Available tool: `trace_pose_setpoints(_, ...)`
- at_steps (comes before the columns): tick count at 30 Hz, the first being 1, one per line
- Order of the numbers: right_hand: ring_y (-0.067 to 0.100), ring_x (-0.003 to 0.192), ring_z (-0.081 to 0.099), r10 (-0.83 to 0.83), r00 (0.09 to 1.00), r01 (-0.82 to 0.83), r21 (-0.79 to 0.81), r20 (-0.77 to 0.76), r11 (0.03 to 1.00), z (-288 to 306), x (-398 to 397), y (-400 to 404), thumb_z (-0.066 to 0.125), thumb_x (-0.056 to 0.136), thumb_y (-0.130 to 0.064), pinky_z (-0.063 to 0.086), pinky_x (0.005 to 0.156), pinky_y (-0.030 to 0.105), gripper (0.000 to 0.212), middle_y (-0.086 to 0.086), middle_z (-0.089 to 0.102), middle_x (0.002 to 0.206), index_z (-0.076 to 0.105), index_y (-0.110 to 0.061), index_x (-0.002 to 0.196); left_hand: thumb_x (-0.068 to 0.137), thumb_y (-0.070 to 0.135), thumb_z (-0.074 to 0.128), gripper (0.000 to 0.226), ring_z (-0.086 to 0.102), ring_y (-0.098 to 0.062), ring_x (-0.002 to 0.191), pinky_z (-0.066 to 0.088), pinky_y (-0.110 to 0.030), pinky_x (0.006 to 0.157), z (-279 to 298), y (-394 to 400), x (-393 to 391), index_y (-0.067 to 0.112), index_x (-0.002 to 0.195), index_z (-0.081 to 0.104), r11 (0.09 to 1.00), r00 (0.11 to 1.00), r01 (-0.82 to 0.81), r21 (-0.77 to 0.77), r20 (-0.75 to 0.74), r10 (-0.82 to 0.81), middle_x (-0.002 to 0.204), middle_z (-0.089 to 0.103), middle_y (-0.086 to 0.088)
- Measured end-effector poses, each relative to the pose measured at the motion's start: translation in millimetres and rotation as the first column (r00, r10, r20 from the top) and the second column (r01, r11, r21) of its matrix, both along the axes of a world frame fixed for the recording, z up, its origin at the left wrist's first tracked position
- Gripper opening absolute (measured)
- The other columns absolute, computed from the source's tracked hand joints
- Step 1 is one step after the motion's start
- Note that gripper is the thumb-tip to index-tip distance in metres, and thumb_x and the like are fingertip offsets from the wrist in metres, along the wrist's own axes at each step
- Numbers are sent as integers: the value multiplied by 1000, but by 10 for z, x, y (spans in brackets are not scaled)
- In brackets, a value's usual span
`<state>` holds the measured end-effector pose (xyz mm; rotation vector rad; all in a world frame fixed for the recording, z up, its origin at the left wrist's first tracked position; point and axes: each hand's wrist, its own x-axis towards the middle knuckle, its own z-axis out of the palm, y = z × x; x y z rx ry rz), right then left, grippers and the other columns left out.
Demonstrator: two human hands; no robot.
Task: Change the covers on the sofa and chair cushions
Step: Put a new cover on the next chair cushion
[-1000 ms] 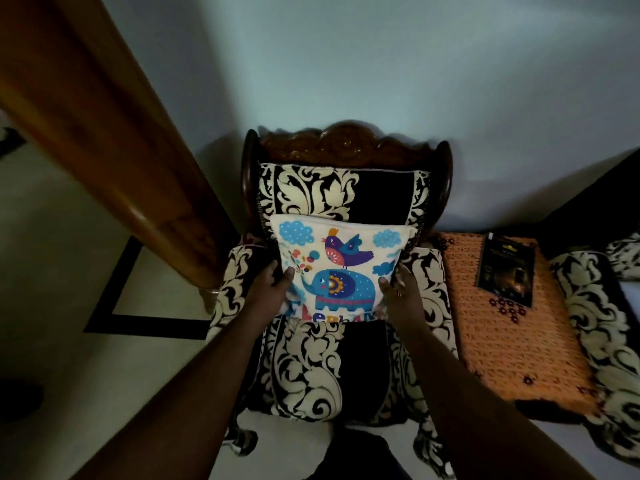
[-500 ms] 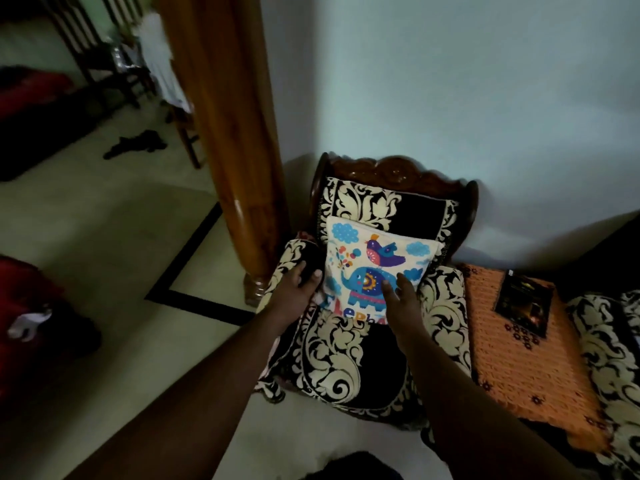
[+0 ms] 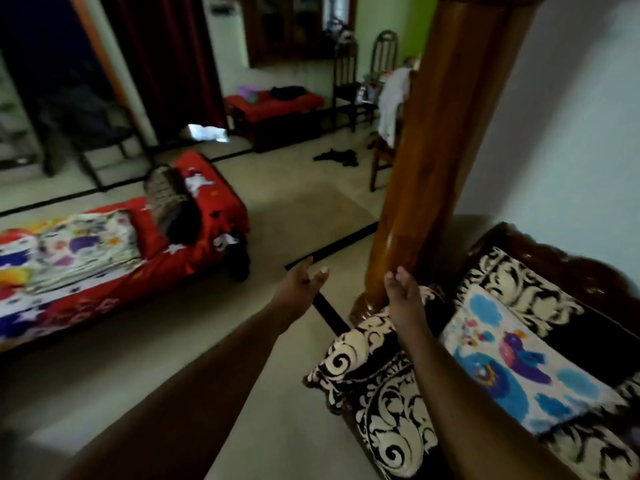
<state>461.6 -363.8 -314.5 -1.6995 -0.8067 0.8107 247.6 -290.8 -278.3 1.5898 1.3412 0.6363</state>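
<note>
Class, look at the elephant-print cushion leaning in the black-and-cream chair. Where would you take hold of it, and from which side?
Probably by its two side edges, coming from the chair's open front. The elephant-print cushion leans flat against the chair back, so its face and sides show while the rear is blocked. Both hands, left hand and right hand, are open and empty.

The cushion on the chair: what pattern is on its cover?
White cushion printed with a blue elephant, a purple bird and blue clouds, seen in the head view.
</note>
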Motion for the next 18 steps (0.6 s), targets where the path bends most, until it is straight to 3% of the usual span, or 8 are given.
trace_pose_setpoints(3, 25, 142, 41, 167, 986, -166, 42, -13, 985, 93, -551, 390, 53, 101, -42, 34, 108, 29, 59, 7, 41, 156, 37, -18, 153, 89, 66, 58, 77, 53, -18, 127, 43, -36, 107, 96, -3, -596, 19, 148, 44, 991, 991, -129, 35, 25, 129, 144, 54, -6)
trace_pose_setpoints(6, 22, 142, 41, 276, 960, -271, 84, -56, 959, 140, -1143, 674, 57, 97, -44, 35, 104, 26, 64, 7, 42, 155, 38, -15, 151, 87, 65, 60, 80, 50, -19, 134, 42, -43, 112, 162, 1, -1225, 20, 151, 41, 971, 973, -230, 71, 15, 229, 149, 50, -3)
trace_pose_setpoints(8, 22, 142, 41, 353, 934, -346, 106, -56, 932, 186, -1569, 828, 58, 98, -41, 35, 102, 26, 63, 8, 43, 153, 39, -13, 151, 92, 56, 62, 73, 53, -18, 129, 45, -39, 108, 201, 20, -1697, 19, 151, 40, 952, 956, -292, 86, 31, 290, 144, 52, -2)
trace_pose_setpoints(11, 20, 140, 43, 447, 894, -439, 127, -40, 889, 229, -2205, 1066, 59, 99, -35, 36, 103, 25, 59, 8, 43, 153, 41, -11, 150, 85, 67, 64, 74, 58, -12, 122, 50, -34, 100, 273, 14, -2423, 25, 143, 48, 924, 933, -361, 130, 72, 354, 134, 59, 5)
trace_pose_setpoints(13, 15, 136, 44, 501, 865, -491, 143, -38, 859, 246, -2672, 1229, 60, 99, -31, 35, 104, 25, 59, 9, 43, 154, 41, -10, 150, 86, 63, 65, 60, 60, -4, 114, 51, -30, 96, 271, 0, -2931, 31, 135, 52, 905, 913, -406, 126, 81, 399, 124, 62, 13)
trace_pose_setpoints(16, 12, 134, 45, 576, 817, -568, 139, -20, 811, 274, -3350, 1414, 59, 96, -41, 37, 110, 29, 63, 5, 46, 151, 42, -11, 148, 74, 80, 62, 80, 61, -13, 118, 54, -37, 97, 225, 17, -3634, 33, 138, 51, 870, 876, -481, 110, 97, 472, 129, 63, 7)
trace_pose_setpoints(18, 17, 135, 47, 610, 792, -608, 115, 17, 786, 264, -3684, 1498, 57, 93, -49, 37, 114, 36, 65, 3, 50, 147, 46, -14, 146, 77, 77, 63, 74, 63, -15, 116, 55, -37, 94, 183, 47, -3977, 34, 136, 52, 864, 871, -490, 111, 92, 482, 127, 64, 5)
